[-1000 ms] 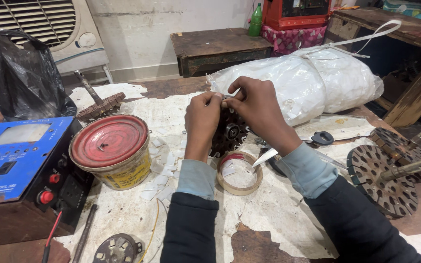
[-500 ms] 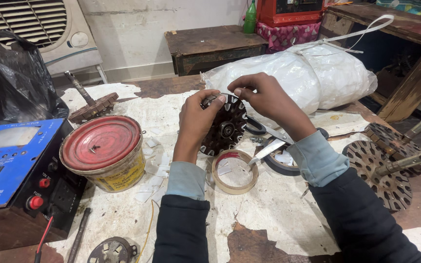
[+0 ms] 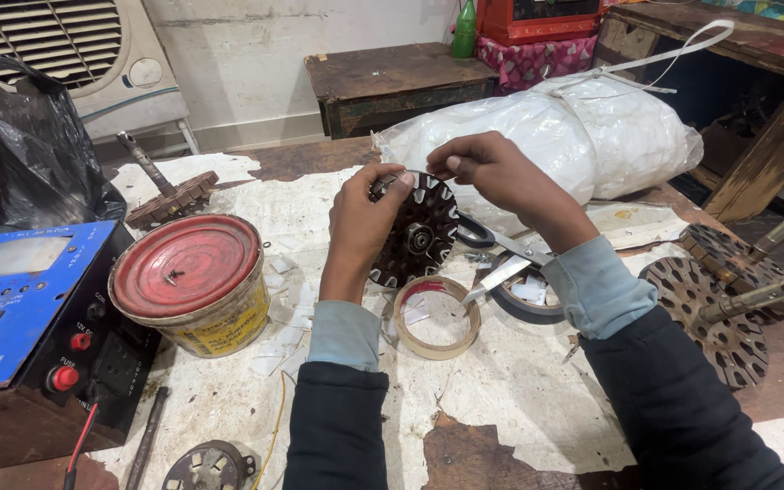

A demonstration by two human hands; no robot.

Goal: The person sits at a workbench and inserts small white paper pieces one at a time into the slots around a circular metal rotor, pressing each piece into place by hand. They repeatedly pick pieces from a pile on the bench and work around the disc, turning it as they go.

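My left hand (image 3: 362, 220) holds a dark round slotted motor core (image 3: 421, 231) upright by its left rim, above the paper-covered table (image 3: 519, 381). My right hand (image 3: 492, 172) is at the top edge of the core, thumb and fingers pinched together on something too small to make out. Below the core lies a tan tape roll (image 3: 436, 317). A pair of scissors (image 3: 501, 259) lies just right of the core, under my right wrist.
A red-lidded tin (image 3: 194, 281) stands left of my arms. A blue power unit (image 3: 29, 308) sits at the far left. A white plastic bundle (image 3: 583, 136) lies behind. Slotted rotors on shafts (image 3: 714, 308) rest at right, another (image 3: 170, 195) at back left.
The core has been lifted and turned so its flat face shows toward me. My right hand has shifted to its top edge, and the view has drawn closer.
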